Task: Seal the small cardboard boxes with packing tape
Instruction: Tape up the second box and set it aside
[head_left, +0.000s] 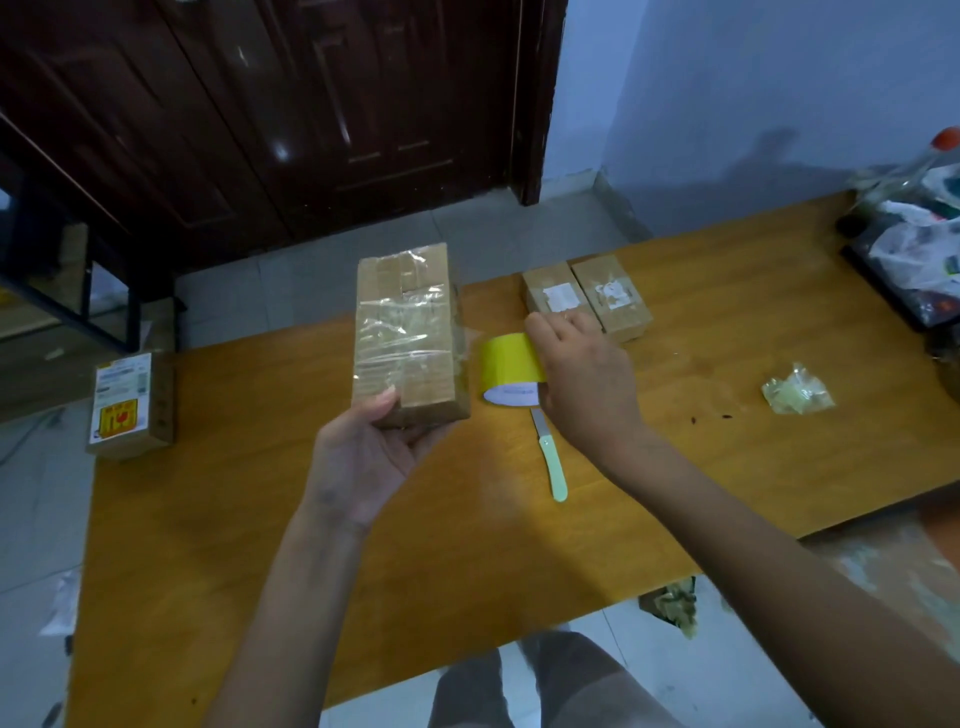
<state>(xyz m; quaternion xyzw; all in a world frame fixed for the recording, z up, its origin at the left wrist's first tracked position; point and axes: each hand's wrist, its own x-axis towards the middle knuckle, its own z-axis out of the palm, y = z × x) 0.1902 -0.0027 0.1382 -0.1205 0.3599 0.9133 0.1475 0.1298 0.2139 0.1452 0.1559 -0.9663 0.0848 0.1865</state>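
My left hand (363, 457) grips the near end of a small cardboard box (408, 332) and holds it up above the wooden table (260, 571). Clear tape covers much of the box's top face. Just right of the box, my right hand (582, 384) holds a roll of packing tape (509, 371) with a yellow look and a white core. A strip of clear tape seems to run from the roll to the box's right side. Two more small boxes (587, 299) with white labels lie side by side behind the roll.
A knife with a pale green handle (550, 457) lies on the table below the roll. A labelled box (130, 402) sits at the table's left edge. A crumpled wad of tape (797, 397) lies to the right, and a heap of plastic bags (914, 234) fills the far right corner.
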